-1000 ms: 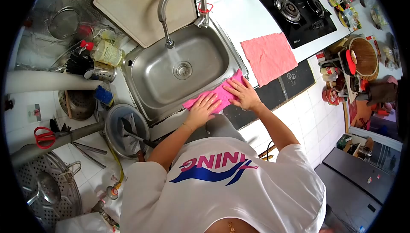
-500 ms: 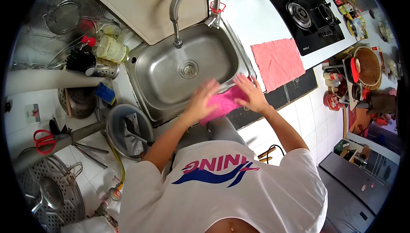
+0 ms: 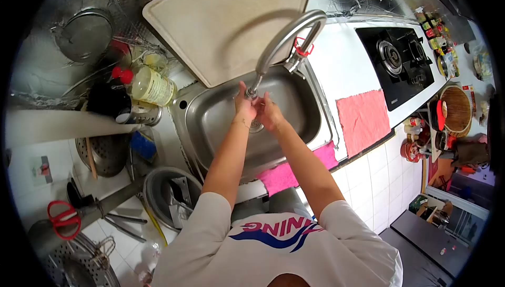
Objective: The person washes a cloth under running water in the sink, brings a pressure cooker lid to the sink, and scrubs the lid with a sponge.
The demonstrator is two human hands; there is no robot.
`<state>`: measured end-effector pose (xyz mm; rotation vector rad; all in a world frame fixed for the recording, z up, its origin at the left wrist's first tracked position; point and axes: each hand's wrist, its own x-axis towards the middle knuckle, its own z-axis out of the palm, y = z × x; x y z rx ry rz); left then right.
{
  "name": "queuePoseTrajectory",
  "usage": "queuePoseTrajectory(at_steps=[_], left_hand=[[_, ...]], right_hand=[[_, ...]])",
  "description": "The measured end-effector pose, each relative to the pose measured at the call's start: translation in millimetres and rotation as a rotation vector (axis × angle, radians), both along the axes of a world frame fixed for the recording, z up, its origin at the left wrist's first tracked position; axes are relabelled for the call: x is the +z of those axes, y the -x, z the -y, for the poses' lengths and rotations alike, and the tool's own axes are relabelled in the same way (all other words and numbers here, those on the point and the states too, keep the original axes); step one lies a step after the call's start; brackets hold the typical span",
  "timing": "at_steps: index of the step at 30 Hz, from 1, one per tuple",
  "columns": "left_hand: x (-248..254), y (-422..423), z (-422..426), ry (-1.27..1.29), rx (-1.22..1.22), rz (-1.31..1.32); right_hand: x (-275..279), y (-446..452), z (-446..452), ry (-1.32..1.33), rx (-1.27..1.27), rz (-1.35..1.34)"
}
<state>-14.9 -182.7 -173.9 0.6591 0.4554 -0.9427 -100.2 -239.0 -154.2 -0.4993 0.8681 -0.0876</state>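
Observation:
Both of my hands are over the stainless steel sink (image 3: 210,119), just below the outlet of the curved faucet (image 3: 284,34). My left hand (image 3: 245,106) is cupped with its fingers pointing up beside the outlet. Close against it, my right hand (image 3: 270,113) is cupped too, fingers partly spread. I see nothing held in either one. Whether water is running is too small to tell. A bright pink cloth (image 3: 279,177) lies over the sink's front edge, partly hidden by my right forearm.
Behind the sink leans a large cutting board (image 3: 221,19). A coral cloth (image 3: 363,121) lies on the counter at right, near the gas stove (image 3: 397,66). At left stand a bottle with a red cap (image 3: 152,86), a blue sponge (image 3: 143,146) and a grey bin (image 3: 158,192).
My hands have left the pink cloth at the sink's front edge and moved forward under the faucet outlet. The cloth stays draped on the edge. The camera view has shifted.

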Motion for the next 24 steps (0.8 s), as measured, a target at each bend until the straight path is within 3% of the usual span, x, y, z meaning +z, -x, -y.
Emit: queuePoseTrajectory(at_steps=[1, 3, 4, 6, 8, 9, 11, 12, 13, 15, 19, 20, 21, 23, 24], left_hand=[[-9.1, 1.0, -1.0, -0.053, -0.051, 0.032], [-22.6, 9.3, -1.7, 0.028, 0.131, -0.010], [-13.6, 16.8, 1.2, 0.051, 0.232, 0.014], [-6.6, 26.1, -9.5, 0.075, 0.330, 0.040], [-13.6, 33.1, -30.9, 0.609, 0.256, 0.068], [-13.3, 32.3, -35.3, 0.612, 0.246, 0.069], [-5.8, 32.8, -30.9, 0.145, 0.217, 0.439], [32.5, 35.3, -26.2, 0.126, 0.214, 0.361], [20.6, 33.3, -24.2, 0.144, 0.195, 0.361], [-16.8, 31.7, -31.1, -0.253, 0.083, 0.597], [-14.2, 35.3, -27.8, -0.394, 0.083, 0.667], [-30.7, 32.7, -28.8, -0.420, 0.076, 0.742], [-26.6, 29.0, -27.1, -0.414, 0.067, 0.749], [-18.3, 24.8, -21.9, -0.427, 0.054, 0.690], [-0.9, 26.6, -18.0, -0.491, 0.017, 0.641]], right_hand=[[-13.9, -5.0, -0.8, 0.000, 0.000, -0.004], [-36.7, -19.1, -3.6, -0.006, -0.001, 0.149], [-3.4, -26.9, -10.3, -0.034, -0.080, 0.080], [-4.1, -40.1, -5.7, -0.156, -0.036, 0.181], [-20.5, -50.9, 0.1, -0.389, 0.027, 0.267], [-36.3, -55.1, -1.5, -0.386, 0.019, 0.272], [-56.7, -60.5, -6.1, -0.242, 0.251, 0.349], [-34.4, -63.3, -10.5, -0.068, 0.219, 0.216], [-29.9, -69.2, -10.3, -0.052, 0.198, 0.218], [-23.6, -71.6, -14.5, -0.065, -0.014, 0.014], [-78.6, -58.1, -25.3, 0.029, -0.097, 0.173], [-103.5, -64.1, -24.8, 0.220, -0.066, 0.124], [-100.0, -71.4, -23.4, 0.409, -0.038, 0.055], [-92.7, -79.1, -17.0, 0.533, -0.175, -0.312], [-44.5, -77.8, -8.5, 0.792, -0.002, -0.477]])
